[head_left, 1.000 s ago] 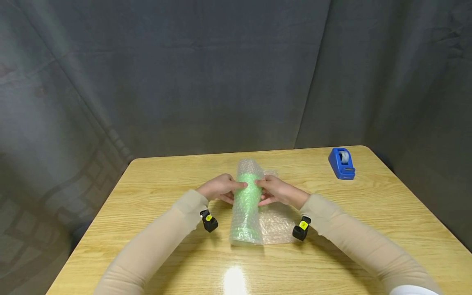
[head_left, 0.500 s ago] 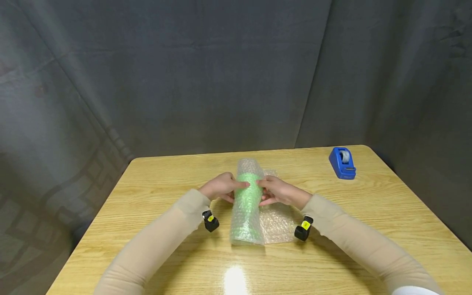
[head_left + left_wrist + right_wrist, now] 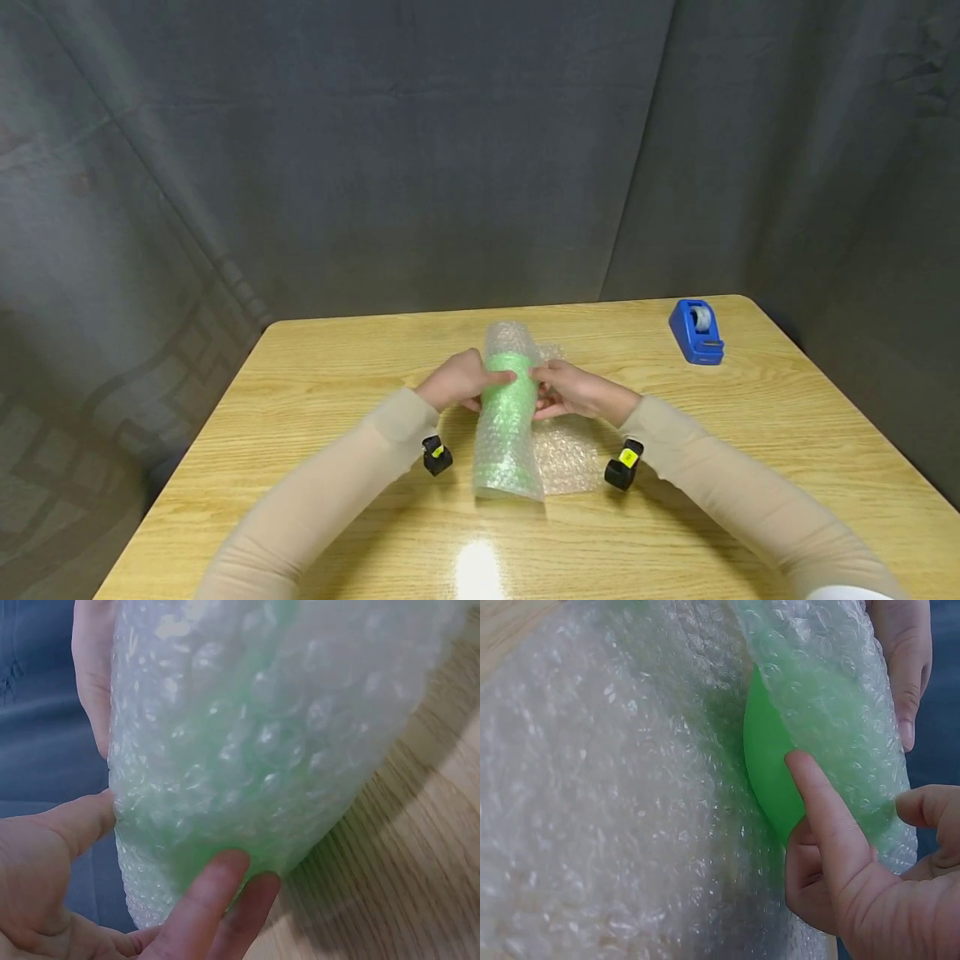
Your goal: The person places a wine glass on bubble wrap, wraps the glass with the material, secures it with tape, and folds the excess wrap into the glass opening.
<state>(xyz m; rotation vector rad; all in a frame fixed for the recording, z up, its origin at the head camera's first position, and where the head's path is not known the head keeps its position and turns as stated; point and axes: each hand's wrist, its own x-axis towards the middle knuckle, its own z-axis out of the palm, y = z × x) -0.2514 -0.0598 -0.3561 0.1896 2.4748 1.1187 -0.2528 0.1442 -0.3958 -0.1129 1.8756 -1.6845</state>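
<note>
A smooth green object [image 3: 765, 754] with a curved edge shows inside the bubble wrap [image 3: 508, 458]; its kind is hidden by the wrap. The wrapped bundle lies lengthwise on the table in the head view, and a flat tail of wrap spreads out on its right. My left hand [image 3: 462, 379] grips the bundle's left side, thumb on top and fingers low against the wrap. From the right, my right hand [image 3: 576, 392] holds the other side, its thumb on top. In the right wrist view, its index finger reaches to the open edge of the wrap beside the bare green surface.
A blue tape dispenser [image 3: 696, 333] with a roll of clear tape stands at the back right of the wooden table [image 3: 337, 358]. Dark grey curtains [image 3: 450, 167] hang behind the table and at its sides. Each wrist wears a small black camera.
The bundle has shifted and rolled slightly to the right. My left hand has moved right with it, its thumb further over the top; my right hand has edged a little right.
</note>
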